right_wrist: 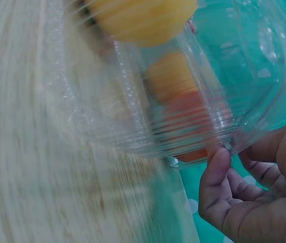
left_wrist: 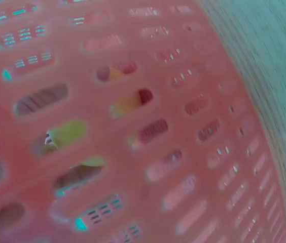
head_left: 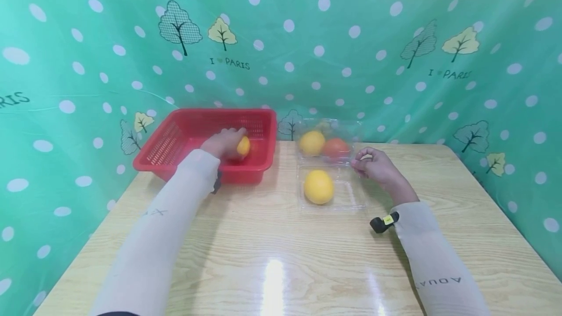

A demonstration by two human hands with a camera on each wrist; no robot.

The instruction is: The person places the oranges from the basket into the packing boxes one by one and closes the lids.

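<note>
My left hand reaches down into a red plastic basket and grips a small yellow-orange fruit. In the left wrist view the slotted basket wall covers most of that hand; patches of yellow show through the slots. At the right edge of a clear plastic container, my right hand pinches the rim between thumb and fingertip. A large yellow round fruit sits in the container's front part. Behind the clear plastic are another yellow fruit and a red one.
Basket and container stand side by side toward the back of a light wood table. A green dotted curtain hangs close behind them and along both sides. Each wrist wears a small black camera, such as the one on the right sleeve.
</note>
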